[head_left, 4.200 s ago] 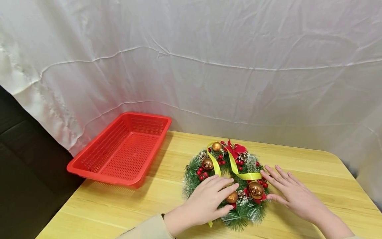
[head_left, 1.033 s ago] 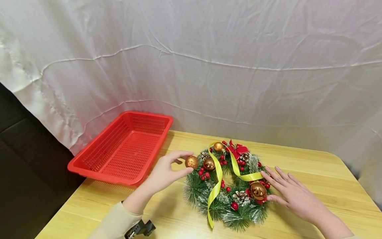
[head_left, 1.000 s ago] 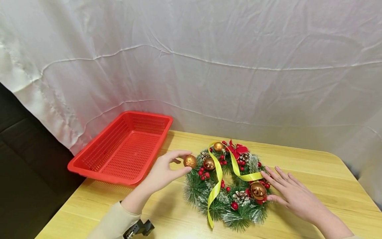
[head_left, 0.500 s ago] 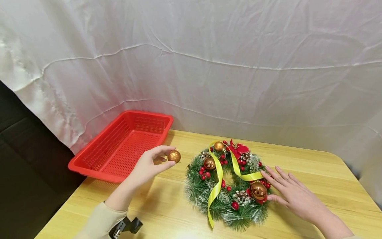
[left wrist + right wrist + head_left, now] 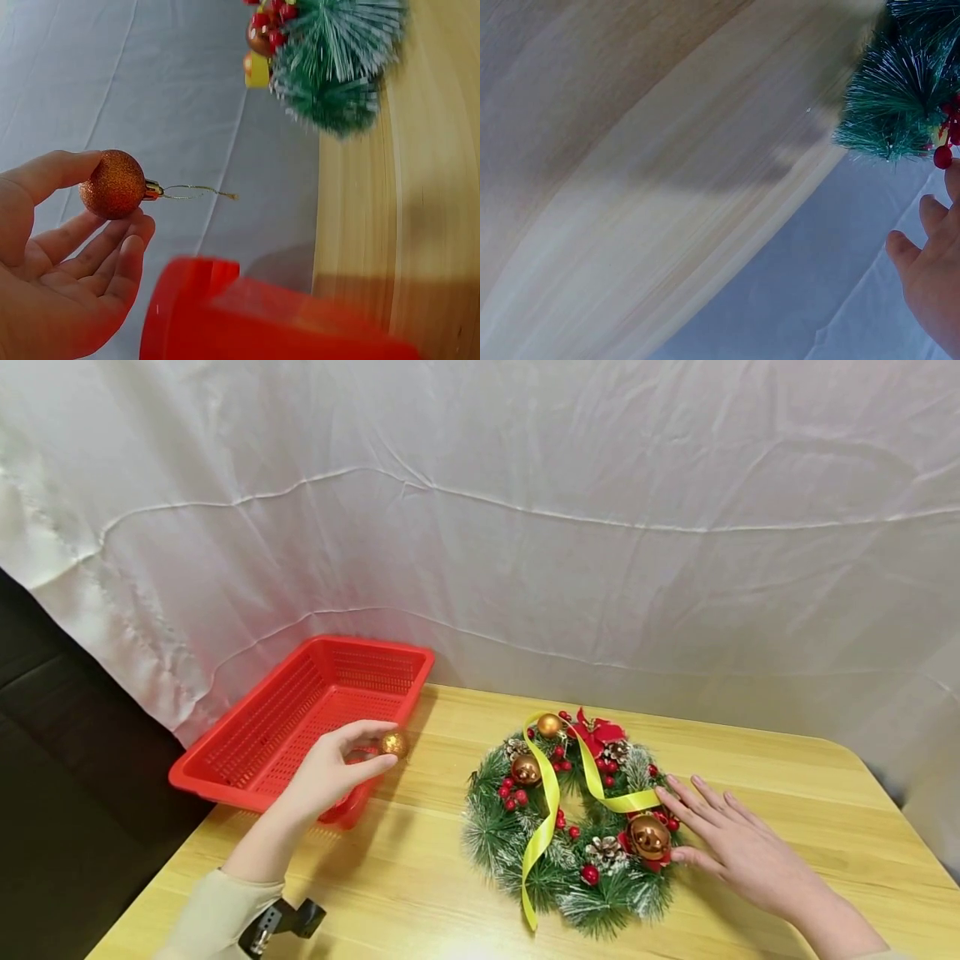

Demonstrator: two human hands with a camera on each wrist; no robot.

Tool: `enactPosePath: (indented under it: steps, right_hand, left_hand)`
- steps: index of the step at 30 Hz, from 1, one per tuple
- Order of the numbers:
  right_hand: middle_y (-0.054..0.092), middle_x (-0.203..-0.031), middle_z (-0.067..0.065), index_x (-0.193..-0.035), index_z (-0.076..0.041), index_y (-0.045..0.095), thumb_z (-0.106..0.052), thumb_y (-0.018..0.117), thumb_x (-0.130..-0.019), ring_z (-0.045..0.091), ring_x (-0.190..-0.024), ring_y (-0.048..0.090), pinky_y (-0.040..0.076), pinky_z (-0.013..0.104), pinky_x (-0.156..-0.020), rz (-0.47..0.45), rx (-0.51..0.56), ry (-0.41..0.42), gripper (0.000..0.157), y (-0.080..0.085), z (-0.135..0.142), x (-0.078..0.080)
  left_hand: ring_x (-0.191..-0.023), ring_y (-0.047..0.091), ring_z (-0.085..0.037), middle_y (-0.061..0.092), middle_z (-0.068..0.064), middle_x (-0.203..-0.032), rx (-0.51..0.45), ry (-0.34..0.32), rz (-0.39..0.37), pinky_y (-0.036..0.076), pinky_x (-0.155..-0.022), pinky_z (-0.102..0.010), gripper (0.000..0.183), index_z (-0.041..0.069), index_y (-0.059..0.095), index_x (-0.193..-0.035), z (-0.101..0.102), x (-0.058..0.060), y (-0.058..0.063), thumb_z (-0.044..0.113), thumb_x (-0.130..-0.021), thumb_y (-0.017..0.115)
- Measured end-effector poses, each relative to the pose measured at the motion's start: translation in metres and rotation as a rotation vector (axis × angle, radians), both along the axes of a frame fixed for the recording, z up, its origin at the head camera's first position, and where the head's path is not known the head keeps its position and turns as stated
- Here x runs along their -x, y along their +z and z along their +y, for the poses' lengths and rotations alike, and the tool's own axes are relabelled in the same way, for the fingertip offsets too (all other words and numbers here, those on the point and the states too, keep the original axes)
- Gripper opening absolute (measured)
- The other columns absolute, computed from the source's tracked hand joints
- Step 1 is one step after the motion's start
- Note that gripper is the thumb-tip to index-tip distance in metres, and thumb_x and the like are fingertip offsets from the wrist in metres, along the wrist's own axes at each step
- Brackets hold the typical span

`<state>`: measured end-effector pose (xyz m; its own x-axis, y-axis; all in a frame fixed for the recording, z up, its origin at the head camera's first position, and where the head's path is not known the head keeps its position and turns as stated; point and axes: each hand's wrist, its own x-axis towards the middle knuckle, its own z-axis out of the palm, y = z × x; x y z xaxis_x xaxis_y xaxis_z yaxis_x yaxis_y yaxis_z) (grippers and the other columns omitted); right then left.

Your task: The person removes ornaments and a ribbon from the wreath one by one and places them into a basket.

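Observation:
Between thumb and fingertips my left hand (image 5: 322,772) pinches a glittery copper Christmas bauble (image 5: 393,743), held up by the near right rim of the red basket (image 5: 183,775). The left wrist view shows the bauble (image 5: 112,185) with its gold cap and a thin hanging loop (image 5: 196,191). On the table lies a green wreath (image 5: 495,847) with berries, pine cones, a red flower and other baubles. A yellow ribbon (image 5: 542,839) is draped over it. My right hand (image 5: 742,847) rests at the wreath's right edge, fingers spread, fingertips touching the ribbon's end.
The perforated basket stands at the table's left back corner, overlapping the edge. Behind the wooden table (image 5: 787,777) hangs a pale curtain (image 5: 525,527). A dark surface (image 5: 67,777) lies beyond the left side. A black device (image 5: 281,925) is strapped to my left wrist.
My left hand took the glitter bauble from the wreath's near part and has carried it left to the basket's rim. The right hand has stayed at the wreath.

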<state>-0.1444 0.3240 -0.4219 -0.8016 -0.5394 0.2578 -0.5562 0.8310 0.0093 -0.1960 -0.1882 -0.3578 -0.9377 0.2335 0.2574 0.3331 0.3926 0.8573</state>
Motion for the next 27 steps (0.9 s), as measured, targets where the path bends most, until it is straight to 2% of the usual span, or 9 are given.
enactPosePath:
  steps: [7, 14, 18, 24, 27]
  right_hand:
    - [0.016, -0.158, 0.001, -0.152, -0.020, 0.028, -0.044, 0.060, -0.091, 0.017, -0.144, 0.001, -0.009, 0.029, -0.113, -0.003, -0.013, -0.008, 0.073, 0.000, 0.000, 0.001]
    - [0.017, -0.158, 0.000, -0.152, -0.021, 0.028, -0.045, 0.060, -0.091, 0.017, -0.144, 0.001, -0.010, 0.026, -0.112, -0.012, -0.009, -0.010, 0.073, 0.000, 0.001, 0.001]
    - [0.017, -0.158, -0.001, -0.152, -0.021, 0.028, -0.045, 0.060, -0.090, 0.016, -0.144, 0.000, -0.010, 0.026, -0.112, -0.015, -0.006, -0.012, 0.073, 0.000, 0.001, 0.001]
    - [0.018, -0.158, -0.001, -0.151, -0.021, 0.029, -0.044, 0.061, -0.090, 0.014, -0.144, -0.001, -0.011, 0.024, -0.111, -0.016, -0.001, -0.013, 0.073, 0.000, 0.000, 0.001]
    - [0.018, -0.158, -0.001, -0.152, -0.022, 0.028, -0.044, 0.060, -0.091, 0.014, -0.144, -0.001, -0.011, 0.025, -0.111, -0.019, 0.000, -0.014, 0.073, 0.001, 0.000, 0.001]
  left_hand:
    - [-0.098, 0.061, -0.020, 0.062, -0.013, -0.116, -0.033, 0.048, -0.038, 0.052, -0.079, -0.024, 0.042, 0.005, 0.061, -0.124, -0.022, 0.006, 0.001, 0.016, -0.085, 0.073]
    - [-0.100, 0.060, -0.015, 0.061, -0.013, -0.118, 0.004, 0.098, -0.070, 0.049, -0.082, -0.023, 0.047, 0.004, 0.057, -0.128, -0.042, 0.013, 0.000, 0.022, -0.087, 0.072]
    - [-0.101, 0.059, -0.015, 0.060, -0.013, -0.119, 0.034, 0.129, -0.087, 0.049, -0.082, -0.022, 0.048, 0.005, 0.057, -0.128, -0.048, 0.014, -0.001, 0.024, -0.087, 0.071]
    - [-0.095, 0.058, -0.010, 0.061, -0.017, -0.116, 0.061, 0.154, -0.101, 0.049, -0.078, -0.020, 0.046, 0.000, 0.057, -0.126, -0.053, 0.015, -0.003, 0.019, -0.087, 0.071]
    - [-0.094, 0.057, -0.013, 0.062, -0.017, -0.113, 0.078, 0.160, -0.116, 0.049, -0.077, -0.022, 0.045, -0.002, 0.058, -0.126, -0.055, 0.016, -0.004, 0.017, -0.087, 0.071]
